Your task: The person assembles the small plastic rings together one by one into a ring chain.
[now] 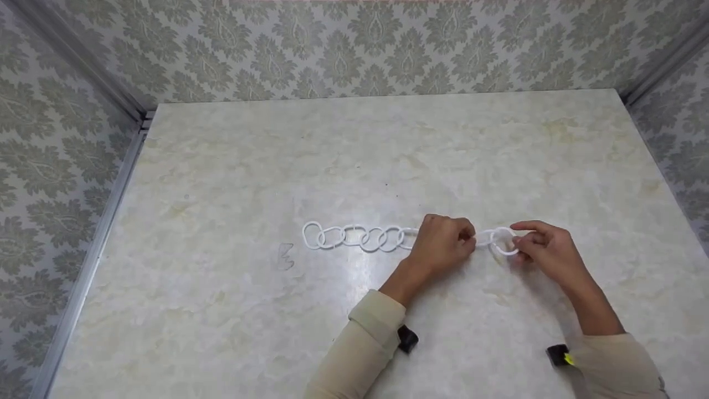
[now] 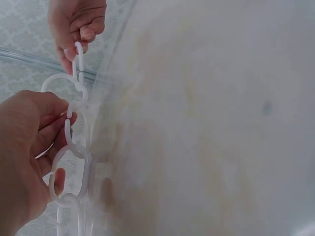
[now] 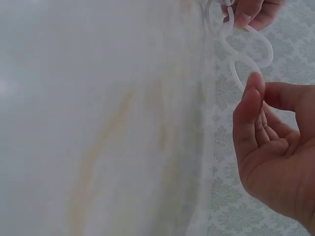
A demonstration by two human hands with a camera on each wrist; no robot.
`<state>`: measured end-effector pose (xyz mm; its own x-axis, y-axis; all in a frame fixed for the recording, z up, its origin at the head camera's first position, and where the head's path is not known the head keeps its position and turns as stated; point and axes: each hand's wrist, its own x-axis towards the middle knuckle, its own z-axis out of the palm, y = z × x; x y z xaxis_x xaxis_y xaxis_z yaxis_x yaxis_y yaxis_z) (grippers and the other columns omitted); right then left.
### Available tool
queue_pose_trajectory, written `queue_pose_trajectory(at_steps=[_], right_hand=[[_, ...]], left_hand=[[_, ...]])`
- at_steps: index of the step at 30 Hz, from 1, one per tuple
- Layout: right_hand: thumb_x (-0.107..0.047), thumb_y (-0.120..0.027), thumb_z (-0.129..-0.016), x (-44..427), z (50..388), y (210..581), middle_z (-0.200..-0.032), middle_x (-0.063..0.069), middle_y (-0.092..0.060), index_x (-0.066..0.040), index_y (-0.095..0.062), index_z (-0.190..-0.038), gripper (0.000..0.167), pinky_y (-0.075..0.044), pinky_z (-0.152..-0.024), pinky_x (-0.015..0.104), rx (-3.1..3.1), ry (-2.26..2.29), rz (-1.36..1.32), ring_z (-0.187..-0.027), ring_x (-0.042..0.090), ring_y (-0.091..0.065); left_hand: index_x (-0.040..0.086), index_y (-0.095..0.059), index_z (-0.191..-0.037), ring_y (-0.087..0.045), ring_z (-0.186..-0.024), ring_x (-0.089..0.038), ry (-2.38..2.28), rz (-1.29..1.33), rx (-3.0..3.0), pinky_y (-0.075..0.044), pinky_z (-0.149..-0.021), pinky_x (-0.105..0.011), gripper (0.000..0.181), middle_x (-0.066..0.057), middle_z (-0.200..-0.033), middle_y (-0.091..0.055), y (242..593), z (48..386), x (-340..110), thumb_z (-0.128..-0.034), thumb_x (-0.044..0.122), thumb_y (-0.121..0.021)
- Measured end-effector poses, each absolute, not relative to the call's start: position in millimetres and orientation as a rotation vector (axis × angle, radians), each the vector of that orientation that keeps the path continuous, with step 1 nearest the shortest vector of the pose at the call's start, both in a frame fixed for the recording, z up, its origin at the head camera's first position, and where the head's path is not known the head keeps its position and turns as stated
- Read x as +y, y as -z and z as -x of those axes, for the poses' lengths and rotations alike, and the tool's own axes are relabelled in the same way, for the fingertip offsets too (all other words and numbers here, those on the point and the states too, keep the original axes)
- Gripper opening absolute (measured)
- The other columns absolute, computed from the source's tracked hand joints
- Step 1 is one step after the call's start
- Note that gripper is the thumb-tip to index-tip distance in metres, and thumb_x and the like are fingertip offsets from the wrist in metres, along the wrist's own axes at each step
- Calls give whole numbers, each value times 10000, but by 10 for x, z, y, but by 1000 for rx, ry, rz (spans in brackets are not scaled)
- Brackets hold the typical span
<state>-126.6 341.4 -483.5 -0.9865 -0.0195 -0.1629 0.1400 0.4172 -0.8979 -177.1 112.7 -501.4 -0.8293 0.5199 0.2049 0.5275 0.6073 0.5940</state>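
A white plastic chain [image 1: 374, 239] of several oval links stretches sideways across the table, its left part lying on the surface. My left hand [image 1: 442, 239] pinches a link toward the chain's right part and hides some links beneath it. In the left wrist view, thumb and fingers of the left hand [image 2: 29, 147] grip one link, with more links hanging past the fingers. My right hand [image 1: 548, 249] pinches the link [image 1: 504, 241] at the chain's right end. The right wrist view has that right hand [image 3: 275, 137] with thumb and forefinger on the end link [image 3: 246, 69].
The pale marbled table [image 1: 232, 166] reaches back to a patterned wall [image 1: 343, 50]. A faint scribbled mark [image 1: 286, 256] is on the table left of the chain. Small black devices [image 1: 407, 338] sit at both wrists, by the beige sleeves [image 1: 360, 343].
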Motion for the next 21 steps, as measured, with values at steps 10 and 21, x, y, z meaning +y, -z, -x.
queue_pose_trajectory(at_steps=[10,21], right_hand=[[-94,-637,-989,3356,1275,4849,-748,-107,-719,-175,-668,-1145,178,-578,-647,191,2288,1872,-273,-633,35,-681],[-73,-637,-986,3346,1269,4872,-795,-60,-734,-165,-678,-1142,185,-590,-663,214,2213,1967,-175,-672,70,-717]], left_hand=[[147,-762,-793,-488,-619,-43,1074,968,-2765,-388,-704,-178,136,40,-672,-703,5025,1792,1106,-909,179,-700],[134,-732,-741,-435,-597,-64,1045,995,-2732,-374,-688,-196,150,28,-629,-674,5015,1785,1135,-885,146,-694]])
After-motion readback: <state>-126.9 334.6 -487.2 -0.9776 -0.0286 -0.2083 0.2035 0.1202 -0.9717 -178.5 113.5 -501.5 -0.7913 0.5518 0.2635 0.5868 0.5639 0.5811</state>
